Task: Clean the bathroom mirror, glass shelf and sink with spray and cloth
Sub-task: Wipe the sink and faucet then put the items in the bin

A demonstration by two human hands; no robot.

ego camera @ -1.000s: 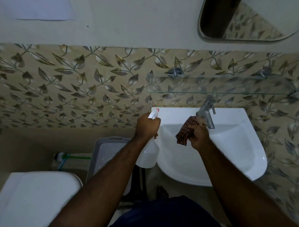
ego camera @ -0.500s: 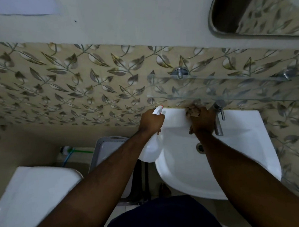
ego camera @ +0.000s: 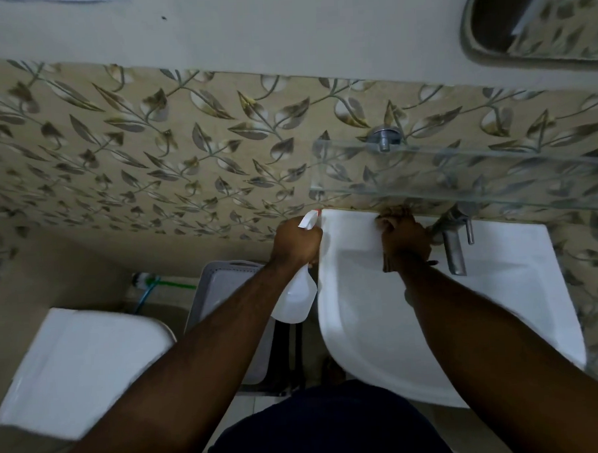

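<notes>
Item 1, left of the white ceramic wall-hung sink (ego camera: pixel 374 325): your left hand (ego camera: pixel 296 242), fingers wrapped closed around the neck of the translucent white plastic spray bottle (ego camera: pixel 295 300). The bottle hangs just off the sink's left edge, nozzle up near the back corner. It looks idle, not aimed at any surface.

Item 2, on the sink's back ledge: your right hand (ego camera: pixel 406 237), fist closed on the dark brown checked cloth (ego camera: pixel 393 261), pressing it against the ledge close to the wall. A tail of cloth hangs below your wrist.

Item 3, just right of that hand on the same ledge: the grey metal tap (ego camera: pixel 452 245).

Item 4, directly above the sink: the clear glass shelf (ego camera: pixel 459 173), bare. Whether it is wiped already, you cannot tell.

Item 5, above the sink and far right: the round-cornered framed mirror (ego camera: pixel 542 20), only partly in view; condition unreadable.

Progress, as a judgement: you are on the sink, working its back ledge. The basin, the tap surround and the front rim likely remain.
</notes>
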